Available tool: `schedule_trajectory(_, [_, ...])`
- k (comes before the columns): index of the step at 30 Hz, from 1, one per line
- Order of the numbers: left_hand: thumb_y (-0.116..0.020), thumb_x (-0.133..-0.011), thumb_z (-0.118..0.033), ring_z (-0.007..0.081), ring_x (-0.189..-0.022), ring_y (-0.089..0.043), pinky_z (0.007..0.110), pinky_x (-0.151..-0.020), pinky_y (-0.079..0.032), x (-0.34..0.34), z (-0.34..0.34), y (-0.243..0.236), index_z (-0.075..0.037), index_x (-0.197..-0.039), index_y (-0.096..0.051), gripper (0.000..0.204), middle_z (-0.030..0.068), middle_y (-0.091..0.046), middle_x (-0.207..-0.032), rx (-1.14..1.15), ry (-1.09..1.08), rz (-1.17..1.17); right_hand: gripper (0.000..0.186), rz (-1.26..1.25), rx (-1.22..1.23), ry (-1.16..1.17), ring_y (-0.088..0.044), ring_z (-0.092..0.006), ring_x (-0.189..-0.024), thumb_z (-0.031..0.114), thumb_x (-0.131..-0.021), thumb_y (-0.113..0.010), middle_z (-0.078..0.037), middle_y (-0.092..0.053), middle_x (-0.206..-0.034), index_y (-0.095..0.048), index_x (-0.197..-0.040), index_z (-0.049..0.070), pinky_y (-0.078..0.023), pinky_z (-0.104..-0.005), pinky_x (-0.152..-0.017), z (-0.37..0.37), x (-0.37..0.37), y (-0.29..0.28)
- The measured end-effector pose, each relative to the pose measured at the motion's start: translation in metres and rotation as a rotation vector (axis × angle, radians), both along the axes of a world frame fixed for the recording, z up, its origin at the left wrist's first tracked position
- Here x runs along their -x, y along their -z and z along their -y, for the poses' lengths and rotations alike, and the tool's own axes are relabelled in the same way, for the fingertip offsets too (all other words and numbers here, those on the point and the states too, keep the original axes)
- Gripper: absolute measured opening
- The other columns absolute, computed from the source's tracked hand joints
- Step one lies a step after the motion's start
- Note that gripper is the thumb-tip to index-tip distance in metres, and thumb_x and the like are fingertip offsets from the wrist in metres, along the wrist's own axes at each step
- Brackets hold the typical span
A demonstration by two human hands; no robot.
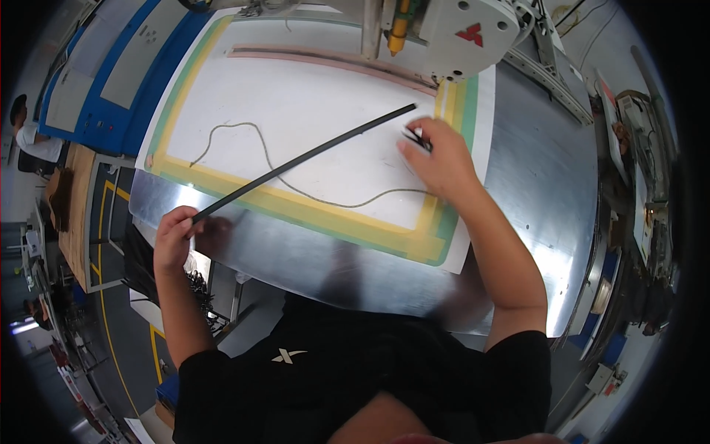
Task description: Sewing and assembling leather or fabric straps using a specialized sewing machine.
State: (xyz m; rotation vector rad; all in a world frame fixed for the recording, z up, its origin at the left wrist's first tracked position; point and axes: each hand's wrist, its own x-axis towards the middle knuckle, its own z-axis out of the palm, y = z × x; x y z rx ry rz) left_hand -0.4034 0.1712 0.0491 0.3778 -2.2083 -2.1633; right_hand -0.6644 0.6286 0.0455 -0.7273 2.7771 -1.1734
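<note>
my left hand [174, 235] pinches the near end of a long black strip [305, 157] slanting over a taped white sheet [310, 92]; my right hand [444, 155] grips a blurred dark tool [419, 140]. the strip looks light, fairly stiff, probably best held at both ends.

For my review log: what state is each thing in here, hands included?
Left hand: closed on the black strip's near end
Black strip: straight, slanting across the view, far end free
Right hand: closed on a small tool
Small tool: held; open or shut, too blurred to tell
Cord: slack, in a wavy line
White sheet: spread out
Yellow nozzle: pointing down
</note>
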Motion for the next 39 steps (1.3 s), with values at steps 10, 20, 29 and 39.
schedule_trajectory(10, [-0.066, -0.098, -0.016, 0.0162, -0.088, -0.063, 0.03, -0.078, -0.048, 0.104, -0.208, -0.081, 0.005, -0.101, -0.069, 0.021, 0.0102, -0.07, -0.095, -0.172, 0.572, -0.224, 0.04, 0.909, 0.849, -0.424, -0.049, -0.0059, -0.061, 0.023, -0.104, -0.069, 0.002, -0.057, -0.071, -0.065, -0.137, 0.001, -0.04, -0.0252, -0.058, -0.018, -0.121, -0.049])
schedule_trajectory(20, [-0.066, -0.096, -0.013, 0.0166, -0.072, -0.061, 0.03, -0.066, -0.045, 0.134, -0.262, -0.05, 0.001, -0.101, -0.075, 0.018, 0.0078, -0.068, -0.083, -0.077, 0.912, -0.279, 0.023, 0.637, 1.689, 0.273, -0.039, -0.0076, -0.052, 0.028, -0.113, -0.05, 0.004, -0.046, -0.073, -0.063, -0.113, 0.01, -0.034, -0.0253, -0.047, -0.107, -0.11, -0.049])
schedule_trajectory(29, [-0.062, -0.097, -0.001, 0.0028, -0.069, -0.049, 0.02, -0.063, -0.039, 0.138, -0.271, -0.034, 0.009, -0.121, -0.071, 0.028, 0.0024, -0.069, -0.09, -0.285, 0.675, -0.09, 0.03, 0.222, 1.46, 0.642, -0.041, -0.0111, -0.051, 0.01, -0.1, -0.067, -0.001, -0.05, -0.064, -0.052, -0.075, 0.013, -0.033, -0.0285, -0.048, -0.127, -0.102, -0.019])
schedule_trajectory(39, [-0.068, -0.092, -0.009, 0.0081, -0.072, -0.059, 0.023, -0.065, -0.045, 0.136, -0.268, -0.037, 0.013, -0.115, -0.071, 0.032, 0.0116, -0.073, -0.091, -0.241, 0.608, -0.111, 0.003, 0.031, 1.421, 0.682, -0.046, -0.0125, -0.048, 0.006, -0.101, -0.06, -0.005, -0.054, -0.06, -0.061, -0.101, 0.003, -0.034, -0.0269, -0.046, -0.151, -0.1, -0.018])
